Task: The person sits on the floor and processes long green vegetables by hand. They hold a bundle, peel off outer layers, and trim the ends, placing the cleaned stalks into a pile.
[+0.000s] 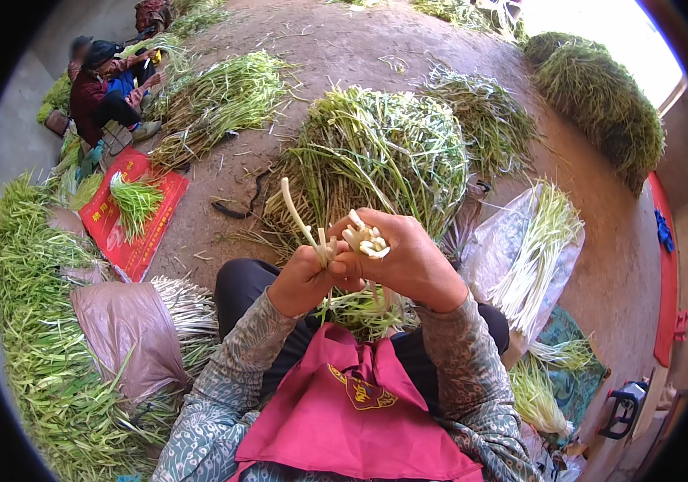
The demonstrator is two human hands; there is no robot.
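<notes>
My right hand is closed round a bunch of pale, white-stemmed greens, the cut stem ends facing up towards me. Two or three loose stalks stick up from my left hand, which grips them low, right beside the bunch. The fingers of both hands meet there. Below them, green leaf ends hang between my knees, above a pink apron. Just beyond my hands lies a large heap of untrimmed greens, with yellowish stems and dry strands.
White-stemmed greens lie on a plastic sheet at right. A brownish plastic sheet partly covers stacked greens at left. A small bunch rests on a red printed sack. Another person sits at upper left among greens.
</notes>
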